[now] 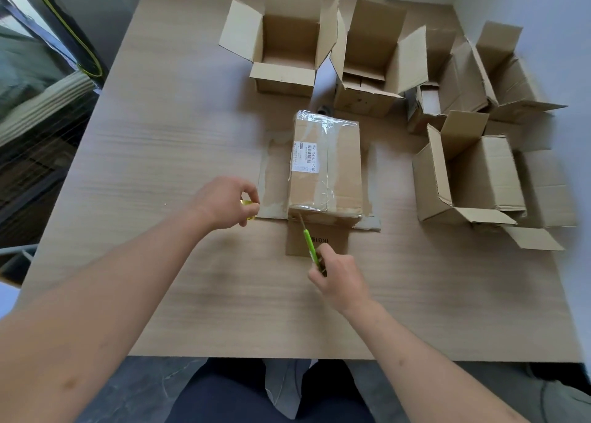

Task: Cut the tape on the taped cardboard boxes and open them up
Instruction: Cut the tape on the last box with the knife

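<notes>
Centre of the table (160, 167), there's the taped box (326, 170), long axis running twelve to six, clear tape glinting over its top and its far end. A white label (304, 157) sits on the top with a barcode and a code that seems to read "159-159-L11-01", cut off at the end; the smaller print is too fine to make out. Around the base, cardboard flaps lie flat on the table at nine, three and six o'clock, and the near flap (316, 240) carries dark print starting "1KG1", the rest hidden.

The right hand (339, 282), at six o'clock from the box, is wrapped round the handle of a green cutter (309, 243). The tool points to about eleven o'clock, its thin blade tip right at the box's near bottom edge.

The left hand (228, 203), at eight o'clock from the box, has its fingers curled, pinching a small yellow thing (247, 202); what it is, I cannot tell.

Opened boxes ring the far side: one at eleven o'clock (284, 51), one at twelve to one (374, 67), a cluster at two (479, 80) and one at three (470, 179). Flaps up or splayed, nothing visible inside them.
</notes>
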Demonstrator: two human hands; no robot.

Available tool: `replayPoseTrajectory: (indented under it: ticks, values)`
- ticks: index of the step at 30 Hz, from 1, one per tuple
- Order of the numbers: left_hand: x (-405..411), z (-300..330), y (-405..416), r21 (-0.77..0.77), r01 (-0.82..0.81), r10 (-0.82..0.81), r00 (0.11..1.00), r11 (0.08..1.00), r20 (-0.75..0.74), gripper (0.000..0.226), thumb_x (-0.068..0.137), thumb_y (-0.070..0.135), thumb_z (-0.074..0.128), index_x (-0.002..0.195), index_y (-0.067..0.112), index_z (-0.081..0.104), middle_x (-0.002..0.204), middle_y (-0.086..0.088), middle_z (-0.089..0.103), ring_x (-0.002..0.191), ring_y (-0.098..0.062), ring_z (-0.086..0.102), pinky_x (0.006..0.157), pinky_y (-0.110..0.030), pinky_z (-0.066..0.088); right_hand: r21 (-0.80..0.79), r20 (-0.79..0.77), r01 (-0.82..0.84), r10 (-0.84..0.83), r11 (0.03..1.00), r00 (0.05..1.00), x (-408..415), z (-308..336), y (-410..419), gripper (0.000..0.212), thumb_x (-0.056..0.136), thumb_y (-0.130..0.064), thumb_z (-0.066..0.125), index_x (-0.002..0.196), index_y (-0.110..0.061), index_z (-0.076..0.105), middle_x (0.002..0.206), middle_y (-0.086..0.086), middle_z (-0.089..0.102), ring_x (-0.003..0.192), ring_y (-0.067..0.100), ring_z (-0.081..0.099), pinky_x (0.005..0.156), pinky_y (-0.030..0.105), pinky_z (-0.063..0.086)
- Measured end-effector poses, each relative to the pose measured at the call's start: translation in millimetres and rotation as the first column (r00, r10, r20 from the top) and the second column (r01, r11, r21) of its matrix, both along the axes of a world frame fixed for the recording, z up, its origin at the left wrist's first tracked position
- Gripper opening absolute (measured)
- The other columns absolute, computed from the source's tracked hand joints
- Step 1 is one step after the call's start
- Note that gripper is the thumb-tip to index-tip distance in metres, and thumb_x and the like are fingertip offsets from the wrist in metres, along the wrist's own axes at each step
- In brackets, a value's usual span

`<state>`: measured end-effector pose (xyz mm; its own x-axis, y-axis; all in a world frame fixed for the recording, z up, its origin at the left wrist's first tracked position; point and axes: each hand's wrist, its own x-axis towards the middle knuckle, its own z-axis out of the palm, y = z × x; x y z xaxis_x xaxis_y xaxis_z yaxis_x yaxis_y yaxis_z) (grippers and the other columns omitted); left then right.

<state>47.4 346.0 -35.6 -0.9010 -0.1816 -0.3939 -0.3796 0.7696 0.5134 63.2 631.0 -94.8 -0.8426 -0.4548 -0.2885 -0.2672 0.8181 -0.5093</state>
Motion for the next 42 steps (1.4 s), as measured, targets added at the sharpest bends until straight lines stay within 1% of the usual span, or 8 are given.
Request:
replayPoseTrajectory:
  ticks: [6, 12, 16, 21, 26, 31, 36, 42]
  values:
    - [0.8, -7.0, 2.7, -0.011, -0.010, 0.009, 0.999, 1.000, -0.041, 0.016, 0.092, 0.042, 0.072, 0.081, 0.031, 0.069, 0.054, 0.014, 0.068, 0.081, 0.004, 0.063, 0.079, -0.033, 0.056, -0.182, 0.053, 0.094, -0.086, 0.979, 0.995, -4.3, 10.2, -42.6, 0.019, 0.090, -0.043, 0.054, 0.094, -0.024, 0.056, 0.067, 0.000, 0.064, 0.059, 0.030, 0.061, 0.055, 0.043, 0.054]
    - [-0.6, -4.6, 10.7, -0.058, -0.013, 0.009, 0.998, 0.998, -0.061, 0.015, 0.092, 0.040, 0.071, 0.080, 0.032, 0.069, 0.052, 0.017, 0.066, 0.089, -0.003, 0.065, 0.081, -0.034, 0.055, -0.091, 0.145, 0.070, -0.056, 0.993, 0.988, 1.6, 5.1, -60.4, 0.026, 0.088, -0.038, 0.054, 0.077, -0.015, 0.051, 0.066, 0.009, 0.062, 0.065, 0.039, 0.060, 0.058, 0.045, 0.054]
    - [-5.0, 0.4, 28.3, -0.091, 0.062, -0.069, 0.994, 0.994, -0.083, 0.011, 0.091, 0.040, 0.071, 0.081, 0.036, 0.073, 0.052, 0.012, 0.064, 0.069, -0.006, 0.066, 0.067, -0.031, 0.055, 0.022, 0.116, 0.009, -0.011, 1.000, 0.993, -3.5, 8.9, -63.7, 0.026, 0.095, -0.027, 0.057, 0.075, -0.014, 0.047, 0.077, 0.015, 0.062, 0.075, 0.034, 0.042, 0.062, 0.038, 0.035]
    - [-8.5, 3.1, 37.8, -0.183, 0.172, -0.196, 0.973, 0.968, -0.125, 0.011, 0.093, 0.036, 0.069, 0.092, 0.031, 0.078, 0.059, 0.018, 0.046, 0.073, -0.018, 0.058, 0.062, -0.029, 0.040, 0.109, 0.136, -0.018, 0.003, 0.994, 0.991, -10.8, 11.2, -68.5, 0.038, 0.094, -0.026, 0.054, 0.064, -0.017, 0.033, 0.074, 0.011, 0.050, 0.076, 0.037, 0.042, 0.064, 0.035, 0.028]
    - [-4.1, 0.6, 33.8, -0.258, 0.259, -0.301, 0.944, 0.931, -0.138, 0.016, 0.096, 0.037, 0.065, 0.099, 0.030, 0.079, 0.081, 0.001, 0.069, 0.085, -0.030, 0.064, 0.062, -0.031, 0.039, 0.118, 0.163, -0.043, 0.023, 0.992, 0.986, -13.8, 12.2, -70.0, 0.040, 0.093, -0.026, 0.053, 0.061, -0.019, 0.031, 0.072, 0.010, 0.048, 0.074, 0.038, 0.044, 0.063, 0.035, 0.029]
    - [-3.9, 11.6, 49.3, -0.132, 0.309, -0.334, 0.905, 0.942, -0.266, 0.012, 0.092, 0.033, 0.073, 0.095, 0.025, 0.082, 0.067, 0.003, 0.062, 0.066, -0.021, 0.048, 0.060, -0.030, 0.037, 0.173, 0.173, -0.052, 0.022, 0.984, 0.985, -18.1, 10.8, -75.0, 0.024, 0.098, -0.028, 0.053, 0.089, -0.009, 0.062, 0.096, 0.018, 0.063, 0.090, 0.044, 0.059, 0.066, 0.035, 0.037]
    - [-7.9, 16.5, 26.5, -0.101, 0.225, -0.244, 0.932, 0.969, -0.270, 0.004, 0.087, 0.033, 0.077, 0.083, 0.031, 0.079, 0.056, 0.018, 0.056, 0.062, -0.016, 0.062, 0.062, -0.034, 0.053, 0.175, 0.046, -0.128, 0.122, 0.976, 0.991, -16.7, 9.4, -68.9, 0.025, 0.102, -0.033, 0.050, 0.095, -0.012, 0.061, 0.091, 0.015, 0.060, 0.090, 0.045, 0.060, 0.064, 0.038, 0.035]
    - [-2.6, 12.6, -11.0, -0.123, -0.035, -0.010, 0.939, 0.992, -0.343, 0.009, 0.087, 0.042, 0.072, 0.084, 0.034, 0.075, 0.058, 0.013, 0.066, 0.065, -0.013, 0.068, 0.066, -0.038, 0.058, 0.227, 0.026, -0.268, 0.269, 0.936, 0.963, -14.4, -2.4, -62.7, 0.022, 0.101, -0.035, 0.060, 0.108, -0.014, 0.064, 0.099, 0.012, 0.063, 0.094, 0.040, 0.062, 0.066, 0.037, 0.037]
